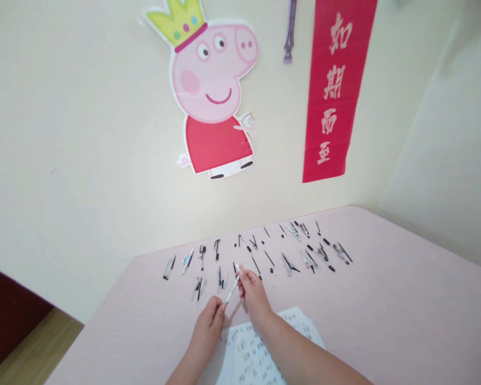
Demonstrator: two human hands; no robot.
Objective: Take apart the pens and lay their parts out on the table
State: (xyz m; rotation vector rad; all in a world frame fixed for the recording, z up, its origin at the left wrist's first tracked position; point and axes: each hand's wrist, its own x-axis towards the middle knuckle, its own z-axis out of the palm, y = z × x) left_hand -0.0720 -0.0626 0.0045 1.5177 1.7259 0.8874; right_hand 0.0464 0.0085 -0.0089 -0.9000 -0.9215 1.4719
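Note:
Between my two hands I hold a slim white pen [231,291], slanting up to the right above the pink table. Its lower end is pinched by my left hand [209,323]. My right hand [255,294] has its fingers closed round the upper end. Just beyond my hands lie pen parts: a black refill [256,264] with a small cap by its end, and a clear barrel with dark pieces [220,278]. Under my right forearm is a sheet of handwritten paper [253,359], partly covered by the arm.
Rows of taken-apart pens spread along the back of the table [369,315], among them a blue and white pen [188,262] and dark clips and caps [323,253]. A pig cutout [218,139] and a red banner [332,107] hang on the wall behind.

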